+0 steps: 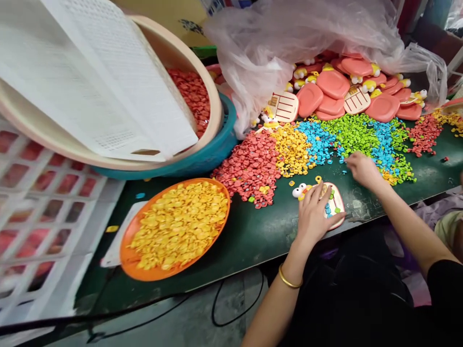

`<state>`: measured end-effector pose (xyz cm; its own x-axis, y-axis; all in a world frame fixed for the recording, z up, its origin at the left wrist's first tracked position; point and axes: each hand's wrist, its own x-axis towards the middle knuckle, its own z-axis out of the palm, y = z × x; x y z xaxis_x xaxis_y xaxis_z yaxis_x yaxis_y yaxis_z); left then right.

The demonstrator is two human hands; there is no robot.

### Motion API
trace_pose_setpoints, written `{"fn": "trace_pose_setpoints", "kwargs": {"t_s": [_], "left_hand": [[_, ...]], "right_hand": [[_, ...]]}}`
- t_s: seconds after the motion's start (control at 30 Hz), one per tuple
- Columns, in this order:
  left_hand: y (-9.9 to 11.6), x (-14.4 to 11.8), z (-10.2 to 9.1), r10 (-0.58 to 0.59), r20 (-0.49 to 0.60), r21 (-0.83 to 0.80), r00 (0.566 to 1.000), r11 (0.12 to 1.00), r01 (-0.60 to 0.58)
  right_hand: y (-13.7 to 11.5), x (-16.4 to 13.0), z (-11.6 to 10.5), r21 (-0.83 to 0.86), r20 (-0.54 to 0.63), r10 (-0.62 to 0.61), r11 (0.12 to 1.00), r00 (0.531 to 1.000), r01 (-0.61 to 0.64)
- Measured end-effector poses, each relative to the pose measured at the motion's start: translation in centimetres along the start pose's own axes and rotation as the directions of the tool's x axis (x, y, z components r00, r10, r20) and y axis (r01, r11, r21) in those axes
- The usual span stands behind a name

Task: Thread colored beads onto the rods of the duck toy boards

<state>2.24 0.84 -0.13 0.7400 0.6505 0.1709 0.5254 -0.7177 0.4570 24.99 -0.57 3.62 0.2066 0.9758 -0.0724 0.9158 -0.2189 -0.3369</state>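
Beads lie just beyond my right hand, fingers pinching down into them, while my left hand lies flat, open, on the toy board.

I am working in a small toy-assembly workshop: sorted heaps of coloured beads are lying across my green tabletop, pink toy shells are spilling from a plastic bag, and basins and crates are crowding the side.
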Motion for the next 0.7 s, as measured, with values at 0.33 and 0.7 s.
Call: {"fn": "trace_pose_setpoints", "kwargs": {"t_s": [0.33, 0.7], "left_hand": [[0.6, 0.2, -0.4, 0.015, 0.019, -0.008, 1.0, 1.0, -0.015], [0.8, -0.5, 0.8, -0.112, -0.174, -0.093, 0.978, 0.991, 0.097]], "right_hand": [[4.1, 2.2, 1.2, 0.279, -0.205, 0.104, 0.959, 0.973, -0.044], [-3.2, -0.7, 6.0, 0.639, -0.138, 0.03, 0.767, 0.99, 0.066]]}}
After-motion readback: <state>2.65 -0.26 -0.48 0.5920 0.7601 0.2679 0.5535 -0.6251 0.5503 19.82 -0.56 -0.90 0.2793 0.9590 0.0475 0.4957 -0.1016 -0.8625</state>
